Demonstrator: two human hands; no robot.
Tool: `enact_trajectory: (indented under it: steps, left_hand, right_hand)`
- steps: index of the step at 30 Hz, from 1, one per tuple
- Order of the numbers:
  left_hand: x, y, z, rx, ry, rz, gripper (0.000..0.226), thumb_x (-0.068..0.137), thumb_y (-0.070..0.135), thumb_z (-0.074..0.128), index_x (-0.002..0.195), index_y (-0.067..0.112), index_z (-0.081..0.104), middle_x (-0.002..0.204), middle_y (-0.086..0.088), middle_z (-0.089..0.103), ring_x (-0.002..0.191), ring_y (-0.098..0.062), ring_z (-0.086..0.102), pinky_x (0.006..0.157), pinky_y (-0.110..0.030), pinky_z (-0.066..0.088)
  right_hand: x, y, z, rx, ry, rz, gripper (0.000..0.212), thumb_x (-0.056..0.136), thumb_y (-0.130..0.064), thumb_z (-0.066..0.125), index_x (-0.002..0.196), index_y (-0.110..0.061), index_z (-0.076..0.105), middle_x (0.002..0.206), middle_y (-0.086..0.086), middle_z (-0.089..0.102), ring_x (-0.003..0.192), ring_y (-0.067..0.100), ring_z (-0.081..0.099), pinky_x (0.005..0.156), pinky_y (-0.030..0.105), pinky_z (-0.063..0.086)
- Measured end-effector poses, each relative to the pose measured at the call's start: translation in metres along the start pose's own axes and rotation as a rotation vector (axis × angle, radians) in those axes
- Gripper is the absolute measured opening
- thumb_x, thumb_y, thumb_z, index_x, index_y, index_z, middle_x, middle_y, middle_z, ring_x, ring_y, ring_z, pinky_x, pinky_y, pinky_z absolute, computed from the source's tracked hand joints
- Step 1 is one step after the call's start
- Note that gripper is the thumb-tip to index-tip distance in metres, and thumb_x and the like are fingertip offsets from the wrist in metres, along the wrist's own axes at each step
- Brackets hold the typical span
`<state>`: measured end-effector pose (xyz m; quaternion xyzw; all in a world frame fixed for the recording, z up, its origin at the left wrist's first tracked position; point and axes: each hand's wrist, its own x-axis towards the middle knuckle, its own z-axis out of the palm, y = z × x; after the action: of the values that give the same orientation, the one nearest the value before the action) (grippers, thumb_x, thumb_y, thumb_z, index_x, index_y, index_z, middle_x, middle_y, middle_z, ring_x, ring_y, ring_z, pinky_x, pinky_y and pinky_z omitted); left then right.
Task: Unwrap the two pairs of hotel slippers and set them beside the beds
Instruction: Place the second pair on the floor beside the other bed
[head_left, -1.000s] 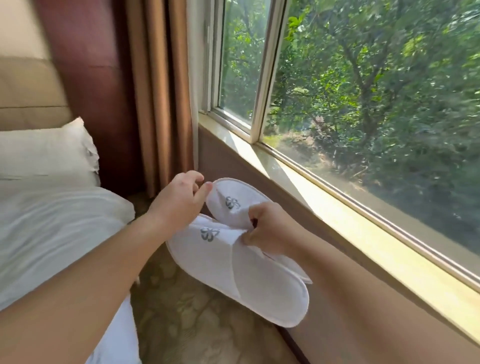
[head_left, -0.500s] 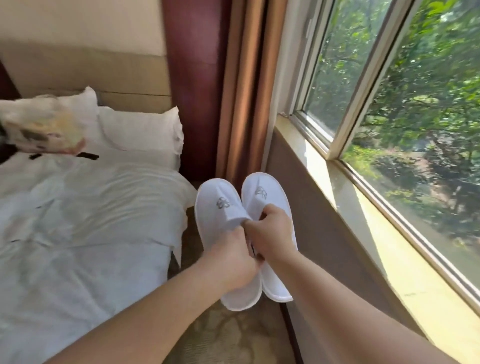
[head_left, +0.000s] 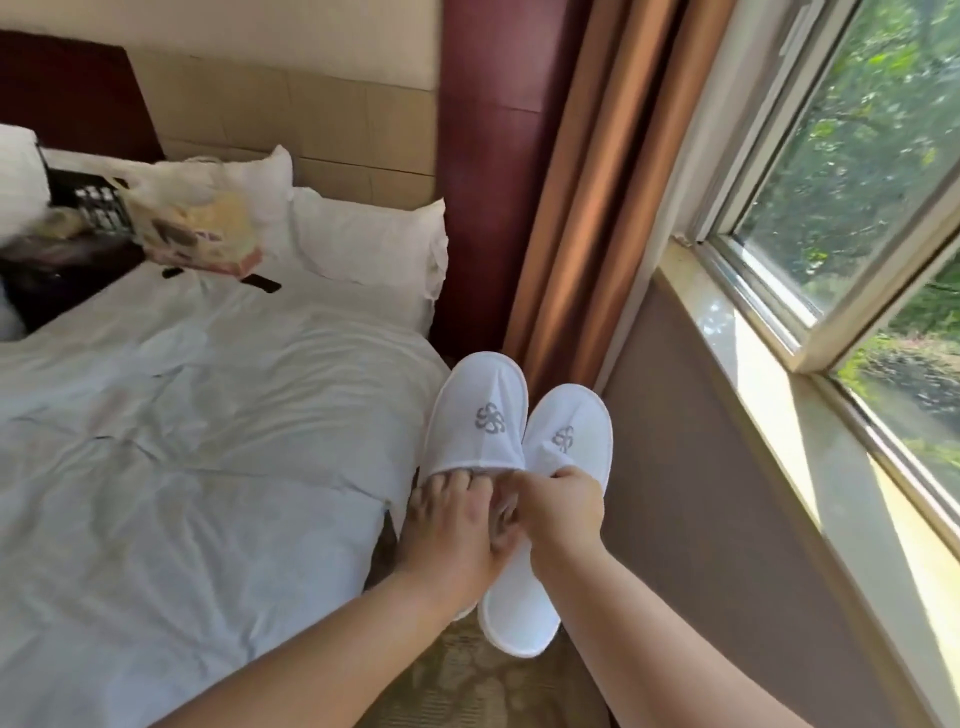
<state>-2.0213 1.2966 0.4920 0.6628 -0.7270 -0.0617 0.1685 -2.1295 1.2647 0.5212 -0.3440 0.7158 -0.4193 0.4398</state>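
The slippers (head_left: 475, 410), crossed a second ago, now line up, toes far, right of the bed (head_left: 208, 467). Left grip (head_left: 457, 525) and right grip (head_left: 563, 512) each hold one; setting down looks next.

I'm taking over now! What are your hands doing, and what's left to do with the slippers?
Left hand: grips the bed-side slipper, fingers tucked under its upper.
Right hand: grips the window-side slipper.
Both are bare of wrapping, held side by side over the carpet between bed and wall.
Left to do: set them beside the bed; other pair not in view.
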Motion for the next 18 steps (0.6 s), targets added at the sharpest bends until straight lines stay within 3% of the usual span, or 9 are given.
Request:
enact_trajectory:
  steps: [3,7,11,14,18]
  left_hand:
    - [0.021,-0.017,0.018,0.043,0.016,-0.044,0.038,0.09,0.055,0.039,0.114,0.029,0.052,0.117,0.005,0.055,0.113,-0.019,0.046,0.097,-0.034,0.034]
    - [0.044,-0.043,0.042,0.105,0.009,-0.092,0.029,0.093,0.048,0.042,0.113,0.032,0.055,0.115,0.007,0.057,0.112,-0.019,0.047,0.096,-0.034,0.031]
    - [0.066,-0.063,0.074,0.116,0.014,-0.169,0.024,0.093,0.046,0.044,0.107,0.033,0.06,0.111,0.009,0.061,0.109,-0.018,0.048,0.092,-0.034,0.032]
    - [0.079,-0.077,0.106,0.119,-0.007,-0.28,0.023,0.093,0.044,0.044,0.105,0.033,0.06,0.112,0.01,0.06,0.11,-0.017,0.047,0.09,-0.034,0.031]
    - [0.078,-0.104,0.154,0.126,-0.094,-0.394,0.015,0.093,0.045,0.036,0.088,0.034,0.046,0.103,0.01,0.056,0.103,-0.017,0.044,0.082,-0.034,0.028]
  right_hand:
    - [0.024,0.004,0.023,0.148,-0.048,0.177,0.013,0.054,-0.009,0.078,0.06,-0.008,0.067,0.051,0.009,0.068,0.051,0.028,0.064,0.053,0.028,0.048]
    - [0.054,0.016,0.055,0.264,-0.137,0.345,0.015,0.059,-0.007,0.084,0.066,-0.005,0.071,0.047,0.005,0.068,0.06,0.03,0.067,0.056,0.03,0.049]
    - [0.095,0.035,0.083,0.281,-0.236,0.43,0.023,0.06,-0.007,0.087,0.077,-0.005,0.072,0.063,0.009,0.072,0.06,0.025,0.068,0.051,0.027,0.047]
    - [0.125,0.054,0.096,0.133,-0.401,0.355,0.027,0.062,-0.016,0.087,0.082,-0.007,0.072,0.062,0.006,0.069,0.045,0.014,0.061,0.042,0.022,0.044]
    - [0.157,0.095,0.103,-0.218,-0.705,0.047,0.011,0.067,-0.027,0.079,0.064,-0.019,0.072,0.06,0.004,0.071,0.053,0.016,0.06,0.052,0.031,0.048]
